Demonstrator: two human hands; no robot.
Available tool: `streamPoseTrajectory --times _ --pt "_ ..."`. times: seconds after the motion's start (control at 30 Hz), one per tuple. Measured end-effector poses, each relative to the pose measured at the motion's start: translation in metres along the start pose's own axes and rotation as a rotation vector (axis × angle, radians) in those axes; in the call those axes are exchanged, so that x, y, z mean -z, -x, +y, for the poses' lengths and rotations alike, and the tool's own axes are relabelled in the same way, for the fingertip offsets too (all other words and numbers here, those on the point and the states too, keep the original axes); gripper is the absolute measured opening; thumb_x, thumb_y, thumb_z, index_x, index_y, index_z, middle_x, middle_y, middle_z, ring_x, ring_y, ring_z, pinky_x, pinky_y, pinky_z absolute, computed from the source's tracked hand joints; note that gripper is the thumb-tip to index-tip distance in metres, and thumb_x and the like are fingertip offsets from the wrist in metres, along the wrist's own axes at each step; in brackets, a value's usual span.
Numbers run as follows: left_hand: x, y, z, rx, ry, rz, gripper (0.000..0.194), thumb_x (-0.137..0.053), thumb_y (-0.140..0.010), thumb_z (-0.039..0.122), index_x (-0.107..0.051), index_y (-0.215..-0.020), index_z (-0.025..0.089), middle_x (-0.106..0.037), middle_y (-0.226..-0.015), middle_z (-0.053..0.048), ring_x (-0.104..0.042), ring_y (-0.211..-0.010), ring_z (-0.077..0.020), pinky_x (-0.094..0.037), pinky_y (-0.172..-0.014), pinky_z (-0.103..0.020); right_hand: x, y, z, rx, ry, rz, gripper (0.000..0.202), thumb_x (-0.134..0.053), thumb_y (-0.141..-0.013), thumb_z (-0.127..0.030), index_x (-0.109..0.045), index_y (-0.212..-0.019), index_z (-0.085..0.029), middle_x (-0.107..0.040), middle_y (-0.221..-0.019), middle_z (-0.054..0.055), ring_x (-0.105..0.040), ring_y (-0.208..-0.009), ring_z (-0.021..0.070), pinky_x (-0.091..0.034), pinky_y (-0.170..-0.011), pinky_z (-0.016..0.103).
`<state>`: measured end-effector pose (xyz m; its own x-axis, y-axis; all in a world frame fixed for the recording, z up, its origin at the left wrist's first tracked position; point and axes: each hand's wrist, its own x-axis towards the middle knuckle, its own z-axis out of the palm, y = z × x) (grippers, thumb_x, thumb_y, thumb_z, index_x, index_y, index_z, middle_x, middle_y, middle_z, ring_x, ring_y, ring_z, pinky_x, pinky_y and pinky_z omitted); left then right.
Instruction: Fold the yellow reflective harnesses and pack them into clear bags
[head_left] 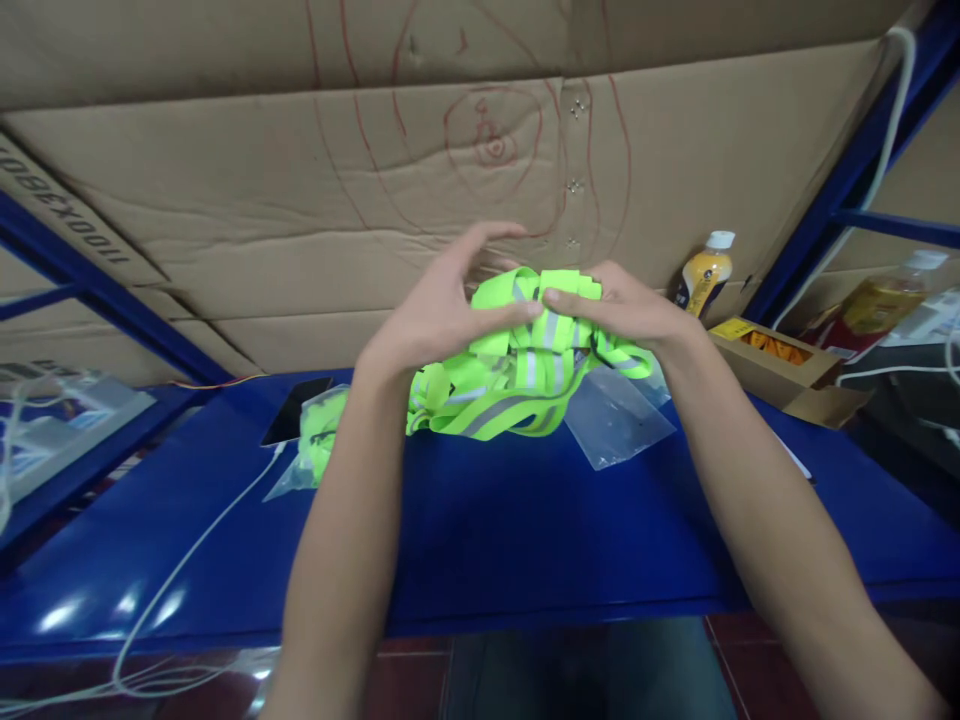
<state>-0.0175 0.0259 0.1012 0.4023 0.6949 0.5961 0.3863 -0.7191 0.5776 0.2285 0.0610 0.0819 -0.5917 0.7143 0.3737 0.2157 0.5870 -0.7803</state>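
Note:
Above the blue table, a folded neon yellow-green reflective strap vest (547, 370) with silver stripes is between my two hands. My left hand (442, 310) holds its left side; the thumb presses on the front while the index finger stretches over the top, and the other fingers are partly hidden behind. On the right end of the bundle, my right hand (630, 305) grips with its thumb across the front straps. Loose straps hang below in loops. Behind and below lies a clear plastic bag (619, 420). Another bagged neon bundle (319, 440) rests beside my left forearm.
A dark phone-like slab (296, 410) lies at left, near a white cable (217, 525). At right stand a drink bottle (705, 275) and an opened cardboard box (787, 375) with orange items. Cardboard (225, 200) walls the back. Power strips (75, 435) sit at left.

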Motion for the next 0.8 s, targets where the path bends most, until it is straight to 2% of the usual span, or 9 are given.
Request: streamPoseTrajectory --times 0.07,0.13,0.27,0.37,0.43,0.53,0.67,0.73,0.8 --pt "0.001 0.001 0.004 -0.04 -0.055 -0.113 0.063 -0.091 -0.082 0.044 -0.069 -0.136 0.021 -0.075 -0.135 -0.011 -0.068 -0.128 -0.0297 -0.05 -0.113 -0.043 0.0 0.002 -0.004 -0.055 -0.043 0.008 0.063 -0.071 -0.087 -0.083 -0.07 -0.082 -0.02 -0.064 -0.072 0.001 -0.056 -0.066 0.016 -0.042 -0.058 0.029" --pt "0.0 0.0 -0.002 -0.042 -0.091 -0.154 0.046 -0.088 -0.084 0.042 -0.075 -0.123 0.02 -0.077 -0.132 -0.01 -0.07 -0.124 -0.0286 -0.049 -0.113 -0.042 0.001 0.003 -0.01 -0.065 0.074 0.034 0.061 -0.072 -0.088 -0.08 -0.074 -0.088 -0.019 -0.07 -0.078 0.004 -0.062 -0.073 0.0195 -0.047 -0.063 0.032" --pt "-0.002 -0.002 -0.019 0.037 -0.092 -0.163 0.044 -0.089 -0.08 0.039 -0.078 -0.119 0.019 -0.079 -0.125 -0.009 -0.071 -0.12 -0.0283 -0.049 -0.112 -0.042 -0.001 0.002 -0.018 0.072 0.341 0.138 0.062 -0.091 -0.076 -0.065 -0.076 -0.12 -0.023 -0.078 -0.114 0.01 -0.071 -0.103 0.0306 -0.059 -0.088 0.043" --pt "-0.002 -0.003 -0.02 0.037 -0.041 -0.179 0.045 -0.09 -0.077 0.037 -0.079 -0.117 0.02 -0.079 -0.129 -0.008 -0.069 -0.127 -0.0286 -0.047 -0.116 -0.041 -0.008 -0.003 -0.015 0.174 0.433 0.057 0.074 -0.093 -0.075 -0.056 -0.068 -0.137 -0.024 -0.072 -0.139 0.013 -0.067 -0.125 0.0358 -0.055 -0.106 0.05" --pt "0.0 -0.002 -0.015 0.054 -0.009 -0.185 0.042 -0.092 -0.075 0.036 -0.08 -0.114 0.021 -0.079 -0.127 -0.007 -0.07 -0.124 -0.0275 -0.049 -0.113 -0.038 -0.009 -0.005 -0.013 0.194 0.48 -0.011 0.067 -0.09 -0.078 -0.053 -0.07 -0.134 -0.022 -0.074 -0.134 0.012 -0.068 -0.123 0.035 -0.054 -0.106 0.049" --pt "0.007 0.002 -0.012 0.165 0.054 -0.189 0.037 -0.092 -0.075 0.036 -0.082 -0.108 0.022 -0.081 -0.114 -0.006 -0.074 -0.105 -0.0233 -0.055 -0.095 -0.031 -0.002 -0.003 -0.013 0.135 0.429 -0.125 0.045 -0.081 -0.087 -0.056 -0.076 -0.112 -0.02 -0.078 -0.106 0.006 -0.07 -0.096 0.0266 -0.055 -0.085 0.039" --pt "0.011 0.006 -0.021 0.298 0.192 -0.175 0.039 -0.094 -0.072 0.038 -0.082 -0.105 0.022 -0.08 -0.101 -0.005 -0.071 -0.083 -0.0178 -0.054 -0.071 -0.024 0.018 0.002 -0.008 0.059 0.321 -0.268 0.041 -0.076 -0.092 -0.062 -0.075 -0.096 -0.021 -0.074 -0.086 0.0 -0.062 -0.074 0.0175 -0.046 -0.064 0.03" --pt "0.007 0.006 -0.029 0.345 0.23 -0.151 0.04 -0.095 -0.07 0.036 -0.083 -0.105 0.022 -0.079 -0.097 -0.005 -0.069 -0.076 -0.0161 -0.052 -0.065 -0.022 0.028 0.003 0.001 0.027 0.388 -0.256 0.037 -0.078 -0.091 -0.059 -0.076 -0.092 -0.022 -0.073 -0.081 0.001 -0.061 -0.07 0.0175 -0.045 -0.063 0.031" --pt "-0.001 0.004 -0.033 0.419 0.243 -0.112 0.038 -0.095 -0.07 0.033 -0.083 -0.103 0.021 -0.076 -0.085 -0.003 -0.063 -0.065 -0.0137 -0.047 -0.056 -0.022 0.033 0.004 0.012 0.049 0.486 -0.12 0.031 -0.083 -0.088 -0.053 -0.076 -0.088 -0.023 -0.072 -0.075 0.003 -0.064 -0.073 0.0211 -0.048 -0.068 0.034"
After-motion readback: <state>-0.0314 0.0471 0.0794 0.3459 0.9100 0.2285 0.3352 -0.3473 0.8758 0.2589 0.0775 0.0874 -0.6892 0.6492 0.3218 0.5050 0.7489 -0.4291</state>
